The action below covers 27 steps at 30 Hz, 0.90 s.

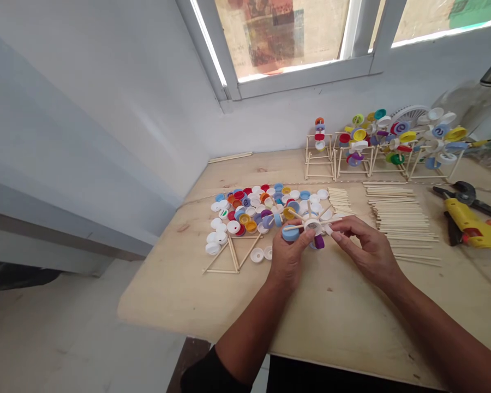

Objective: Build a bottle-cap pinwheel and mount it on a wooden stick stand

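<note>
Both my hands hold a small wheel [312, 224] made of a white bottle cap hub with thin wooden sticks radiating from it and caps on the stick ends. My left hand [288, 255] grips it from below, fingers closed near a light blue cap [290, 233] and a purple cap [319, 242]. My right hand [366, 248] pinches a white cap on a stick at the wheel's right side. The wheel hovers just above the plywood table [237, 305].
A heap of coloured bottle caps [262, 210] lies left of the wheel, with stick triangles [229, 256] in front. Rows of wooden sticks [401, 218] lie to the right. A yellow glue gun [470, 224] and pliers [470, 196] are far right. Finished cap wheels on stick stands [376, 144] line the wall.
</note>
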Motion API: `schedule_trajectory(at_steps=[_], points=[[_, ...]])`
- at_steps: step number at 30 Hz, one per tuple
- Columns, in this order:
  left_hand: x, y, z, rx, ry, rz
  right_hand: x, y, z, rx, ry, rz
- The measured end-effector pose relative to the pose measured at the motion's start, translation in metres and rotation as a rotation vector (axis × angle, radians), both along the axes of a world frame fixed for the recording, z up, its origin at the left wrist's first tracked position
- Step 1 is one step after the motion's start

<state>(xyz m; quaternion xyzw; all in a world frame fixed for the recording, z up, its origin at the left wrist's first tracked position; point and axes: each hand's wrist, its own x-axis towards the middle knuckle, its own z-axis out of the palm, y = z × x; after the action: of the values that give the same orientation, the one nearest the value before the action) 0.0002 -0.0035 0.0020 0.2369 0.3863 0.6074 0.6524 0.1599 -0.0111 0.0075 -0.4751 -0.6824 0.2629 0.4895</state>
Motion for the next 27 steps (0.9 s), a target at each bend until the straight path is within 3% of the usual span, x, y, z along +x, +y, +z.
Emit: schedule_trajectory(at_steps=[8, 18, 27], points=[[0.0002, 0.0009, 0.0017, 0.010, 0.010, -0.008, 0.0007, -0.0025, 0.0061, -0.168, 0.031, 0.076], [-0.0004, 0.0003, 0.0036, -0.006, -0.009, 0.018, -0.0044, -0.0064, 0.0043, 0.019, -0.114, 0.003], [-0.0007, 0.0009, 0.0012, 0.003, -0.005, 0.011, -0.0036, -0.0052, -0.0020, 0.061, -0.178, 0.012]])
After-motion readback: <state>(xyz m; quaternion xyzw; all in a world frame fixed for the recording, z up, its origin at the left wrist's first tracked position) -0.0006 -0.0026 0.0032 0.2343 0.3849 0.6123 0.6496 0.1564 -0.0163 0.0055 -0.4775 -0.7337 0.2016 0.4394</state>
